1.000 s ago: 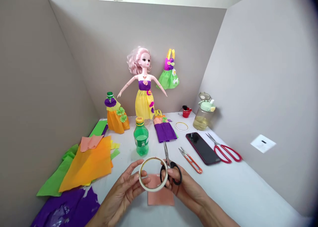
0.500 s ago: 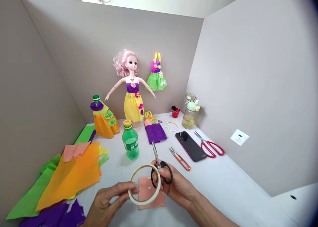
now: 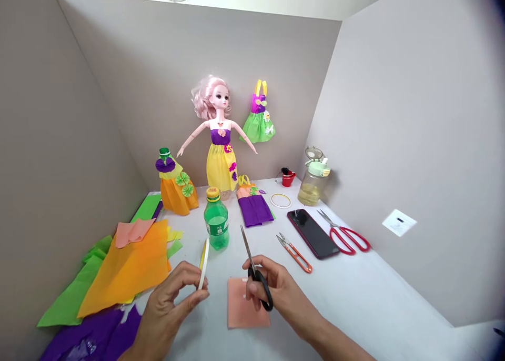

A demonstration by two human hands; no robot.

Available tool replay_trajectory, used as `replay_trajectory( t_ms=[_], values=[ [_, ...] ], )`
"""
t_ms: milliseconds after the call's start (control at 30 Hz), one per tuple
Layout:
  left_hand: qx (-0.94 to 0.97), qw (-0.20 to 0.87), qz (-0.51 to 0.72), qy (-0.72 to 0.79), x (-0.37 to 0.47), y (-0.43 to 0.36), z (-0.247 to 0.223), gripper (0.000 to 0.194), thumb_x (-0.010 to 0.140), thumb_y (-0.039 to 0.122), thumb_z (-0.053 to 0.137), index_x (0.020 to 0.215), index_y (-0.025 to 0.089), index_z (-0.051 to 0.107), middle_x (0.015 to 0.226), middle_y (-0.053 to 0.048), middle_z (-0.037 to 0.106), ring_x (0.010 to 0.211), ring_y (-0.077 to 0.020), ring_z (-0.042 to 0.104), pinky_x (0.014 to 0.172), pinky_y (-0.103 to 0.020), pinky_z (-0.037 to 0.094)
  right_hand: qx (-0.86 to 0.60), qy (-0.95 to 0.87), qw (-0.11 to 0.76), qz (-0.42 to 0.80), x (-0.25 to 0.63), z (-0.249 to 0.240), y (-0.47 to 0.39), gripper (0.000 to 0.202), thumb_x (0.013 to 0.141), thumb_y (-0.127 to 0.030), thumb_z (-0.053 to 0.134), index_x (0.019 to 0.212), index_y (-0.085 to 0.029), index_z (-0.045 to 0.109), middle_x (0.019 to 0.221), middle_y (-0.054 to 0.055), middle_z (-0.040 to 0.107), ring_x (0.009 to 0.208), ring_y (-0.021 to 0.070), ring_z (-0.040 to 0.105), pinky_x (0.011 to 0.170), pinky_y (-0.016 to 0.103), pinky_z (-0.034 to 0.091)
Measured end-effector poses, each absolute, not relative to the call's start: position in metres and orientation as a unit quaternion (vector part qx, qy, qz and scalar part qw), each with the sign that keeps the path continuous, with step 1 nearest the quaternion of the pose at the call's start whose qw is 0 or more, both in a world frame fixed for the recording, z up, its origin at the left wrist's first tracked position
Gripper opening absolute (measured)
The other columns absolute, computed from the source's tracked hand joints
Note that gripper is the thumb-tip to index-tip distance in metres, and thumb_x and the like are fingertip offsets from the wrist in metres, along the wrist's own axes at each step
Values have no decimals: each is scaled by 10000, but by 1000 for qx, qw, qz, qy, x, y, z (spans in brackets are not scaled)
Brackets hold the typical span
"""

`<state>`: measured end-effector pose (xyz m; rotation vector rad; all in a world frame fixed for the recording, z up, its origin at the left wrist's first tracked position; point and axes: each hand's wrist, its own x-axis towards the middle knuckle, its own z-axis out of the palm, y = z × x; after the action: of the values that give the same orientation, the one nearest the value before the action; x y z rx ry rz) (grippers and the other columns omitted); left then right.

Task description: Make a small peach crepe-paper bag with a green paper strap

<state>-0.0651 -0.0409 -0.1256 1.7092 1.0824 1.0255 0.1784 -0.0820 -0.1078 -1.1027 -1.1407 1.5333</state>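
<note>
My left hand (image 3: 173,303) pinches a roll of white tape (image 3: 204,264), turned nearly edge-on, at the lower centre. To its right, my right hand (image 3: 272,287) has its fingers in the black handles of small scissors (image 3: 258,284), whose blades point up and away and look closed. Beneath my right hand a folded salmon-pink paper piece (image 3: 244,316) lies on the white table, with small white bits on its upper part. A green bottle (image 3: 216,227) with a yellow cap stands just beyond the tape roll.
Coloured crepe paper (image 3: 130,266) is heaped at left. Orange snips (image 3: 295,254), a phone (image 3: 313,233) and red-handled scissors (image 3: 345,233) lie right. Behind are a doll (image 3: 221,156), a bottle in an orange dress (image 3: 177,192), a purple dress (image 3: 254,209) and a lidded jug (image 3: 312,182).
The tape roll has turned from face-on to edge-on and moved left with my left hand, apart from the scissors. More of the pink paper shows. The whole view has shifted slightly.
</note>
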Motion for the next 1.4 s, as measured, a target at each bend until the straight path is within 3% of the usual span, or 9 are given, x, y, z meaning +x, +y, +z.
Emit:
replay_trajectory(
  t_ms=[167, 367, 533, 800, 1033, 1400],
  values=[
    [606, 501, 413, 460, -57, -40, -132, 310, 755, 363, 769, 980, 235, 599, 749, 25, 567, 726, -158, 567, 705, -240, 453, -533, -551, 417, 489, 169, -110, -87, 268, 759, -276, 663, 1010, -207, 601, 690, -39, 525, 649, 128, 454, 629, 261, 381],
    [597, 549, 401, 427, -55, -40, -132, 593, 806, 360, 729, 1344, 268, 496, 767, 35, 525, 725, -141, 540, 726, -248, 426, -561, -630, 367, 391, 175, -112, -90, 418, 729, -259, 737, 1124, -250, 600, 960, 27, 646, 889, 203, 547, 822, 324, 434],
    [614, 550, 371, 428, -57, -40, -133, 413, 818, 355, 710, 1213, 264, 636, 778, 23, 509, 731, -142, 517, 709, -244, 408, -568, -682, 333, 319, 176, -113, -89, 393, 775, -214, 680, 1154, -258, 587, 1004, 32, 658, 884, 208, 555, 825, 350, 440],
    [616, 529, 404, 423, -56, -40, -131, 288, 805, 335, 732, 1060, 248, 631, 754, 32, 504, 720, -139, 511, 696, -239, 394, -541, -759, 293, 212, 176, -120, -87, 411, 784, -126, 608, 1180, -225, 568, 1021, 61, 671, 916, 226, 589, 818, 371, 415],
    [598, 564, 397, 409, -53, -43, -130, 718, 797, 314, 745, 1411, 286, 372, 746, 54, 509, 694, -130, 503, 733, -265, 397, -525, -782, 283, 181, 177, -121, -89, 449, 751, -85, 588, 1176, -231, 572, 1005, 58, 663, 911, 223, 590, 804, 356, 394],
    [605, 570, 362, 422, -48, -45, -126, 755, 761, 238, 737, 1433, 278, 395, 737, 59, 537, 716, -132, 518, 786, -272, 401, -505, -814, 258, 124, 181, -120, -87, 528, 699, -40, 557, 1190, -233, 583, 983, 45, 657, 864, 207, 570, 807, 357, 343]
  ],
)
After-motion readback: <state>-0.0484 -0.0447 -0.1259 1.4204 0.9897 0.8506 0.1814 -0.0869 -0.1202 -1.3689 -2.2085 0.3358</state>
